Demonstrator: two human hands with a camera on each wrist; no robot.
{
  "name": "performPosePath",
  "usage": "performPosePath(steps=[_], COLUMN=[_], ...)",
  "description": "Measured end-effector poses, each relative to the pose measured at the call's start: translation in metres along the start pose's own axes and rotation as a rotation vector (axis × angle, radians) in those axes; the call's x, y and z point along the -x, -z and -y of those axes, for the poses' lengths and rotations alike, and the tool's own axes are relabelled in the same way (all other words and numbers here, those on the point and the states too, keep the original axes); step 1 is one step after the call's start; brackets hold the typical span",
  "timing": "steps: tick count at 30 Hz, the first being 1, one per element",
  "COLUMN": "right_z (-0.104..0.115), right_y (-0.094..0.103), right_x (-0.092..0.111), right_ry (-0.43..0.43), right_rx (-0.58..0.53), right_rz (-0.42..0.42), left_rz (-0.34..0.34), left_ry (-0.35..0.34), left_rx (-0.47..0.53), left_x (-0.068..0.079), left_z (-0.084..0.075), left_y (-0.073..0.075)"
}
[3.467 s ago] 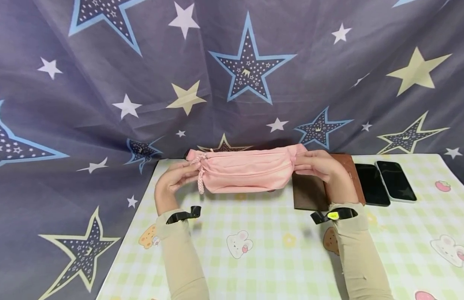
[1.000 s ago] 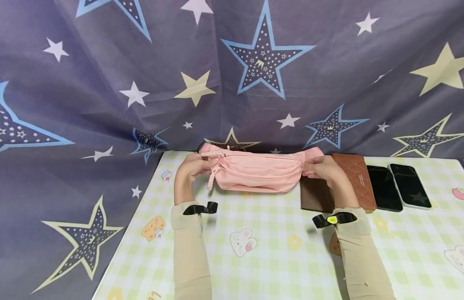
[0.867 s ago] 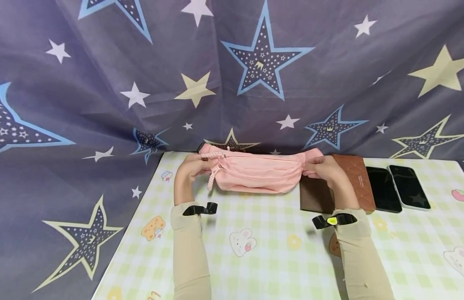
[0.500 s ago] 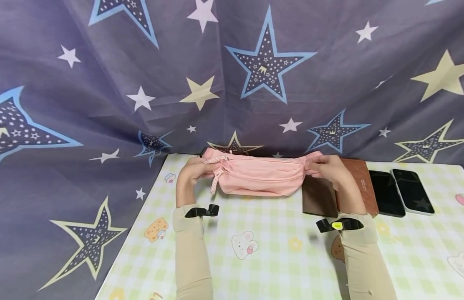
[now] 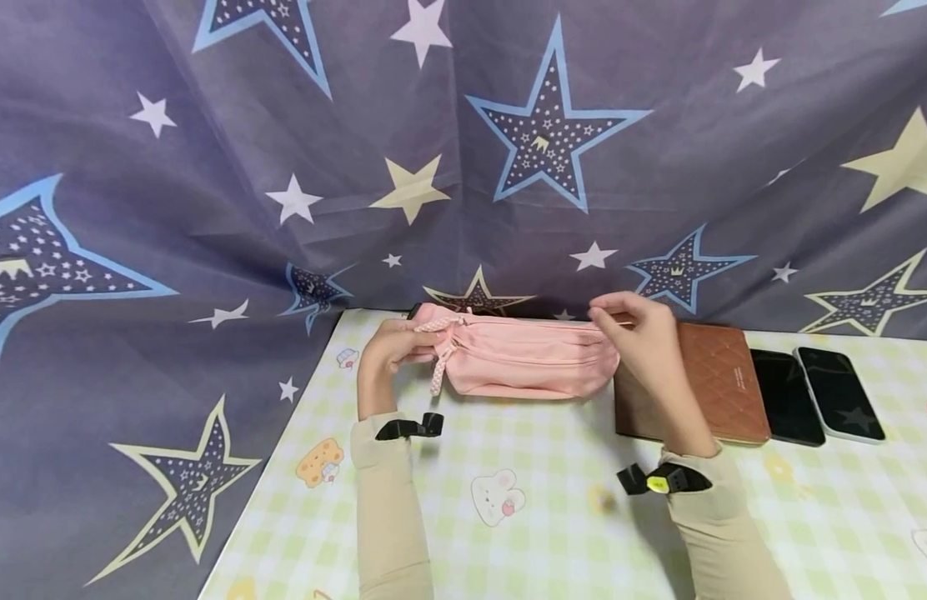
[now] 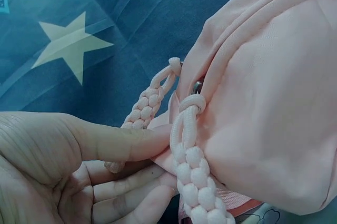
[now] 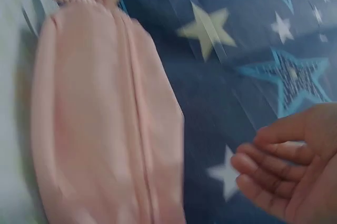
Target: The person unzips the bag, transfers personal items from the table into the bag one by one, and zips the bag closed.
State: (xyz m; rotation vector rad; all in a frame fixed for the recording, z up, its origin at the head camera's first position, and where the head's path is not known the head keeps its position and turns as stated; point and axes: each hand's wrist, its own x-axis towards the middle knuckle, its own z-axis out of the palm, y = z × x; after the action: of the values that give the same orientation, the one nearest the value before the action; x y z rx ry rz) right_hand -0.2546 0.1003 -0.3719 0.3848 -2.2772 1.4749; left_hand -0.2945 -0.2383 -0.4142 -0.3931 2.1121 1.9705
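A pink waist bag (image 5: 531,358) with two zippers lies lengthwise near the back of the table. At its left end my left hand (image 5: 392,346) pinches the fabric between thumb and fingers. Braided zipper pulls (image 6: 192,171) hang beside that thumb in the left wrist view. My right hand (image 5: 647,342) is raised by the bag's right end, fingers loosely bent. In the right wrist view that right hand (image 7: 295,166) holds nothing and is apart from the bag (image 7: 95,113). A black piece shows at the bag's far left corner.
Right of the bag lies a brown quilted notebook-like case (image 5: 726,383), partly behind my right forearm, with a darker brown flat part (image 5: 632,408). Two dark-screened phones (image 5: 789,400) lie beside it. A star-patterned curtain (image 5: 508,233) hangs along the table's back edge.
My right hand has let go of the bag's right end and lifted slightly away. My left hand keeps its pinch. Earlier, the bag was lowered, and the head view has shifted slightly.
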Motion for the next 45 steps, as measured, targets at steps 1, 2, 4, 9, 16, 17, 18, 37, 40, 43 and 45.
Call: performPosePath(steps=[1, 2, 4, 9, 16, 17, 18, 37, 40, 43, 45], right_z=[0.004, 0.009, 0.017, 0.04, 0.052, 0.051, 0.05, 0.021, 0.019, 0.018, 0.019], right_y=[-0.007, -0.015, -0.029, -0.063, -0.1, -0.103, -0.106, -0.148, -0.152, -0.152, -0.15], right_x=[0.0, 0.0, -0.002, -0.007, -0.006, -0.004, -0.003, 0.014, 0.017, 0.02, 0.021], right_ry=[0.024, 0.045, 0.083, 0.23, 0.525, 0.558, 0.593, 1.052, 1.083, 1.111, 1.123], right_rx=[-0.025, -0.044, -0.055, -0.015, 0.181, 0.219, 0.248, 0.654, 0.747, 0.775, 0.761], right_rz=[0.011, 0.028, 0.074, 0.191, 0.346, 0.352, 0.359, 0.426, 0.404, 0.37, 0.349], left_rz=[0.003, 0.007, 0.018, 0.033, 0.05, 0.058, 0.066, 0.145, 0.165, 0.188, 0.194], left_ry=[-0.004, -0.01, -0.023, -0.037, -0.034, -0.036, -0.036, -0.017, -0.028, -0.022, -0.021], left_rx=[0.003, 0.009, 0.02, 0.043, 0.021, 0.015, 0.012, -0.008, -0.01, -0.01, -0.015], left_x=[0.0, 0.0, 0.001, -0.001, -0.001, -0.001, -0.001, 0.004, 0.004, 0.003, 0.003], left_z=[0.001, 0.002, 0.003, 0.005, 0.003, 0.003, 0.003, -0.002, -0.001, 0.001, 0.003], left_y=[0.0, 0.001, 0.001, 0.001, 0.002, 0.001, 0.001, 0.003, 0.004, 0.006, 0.007])
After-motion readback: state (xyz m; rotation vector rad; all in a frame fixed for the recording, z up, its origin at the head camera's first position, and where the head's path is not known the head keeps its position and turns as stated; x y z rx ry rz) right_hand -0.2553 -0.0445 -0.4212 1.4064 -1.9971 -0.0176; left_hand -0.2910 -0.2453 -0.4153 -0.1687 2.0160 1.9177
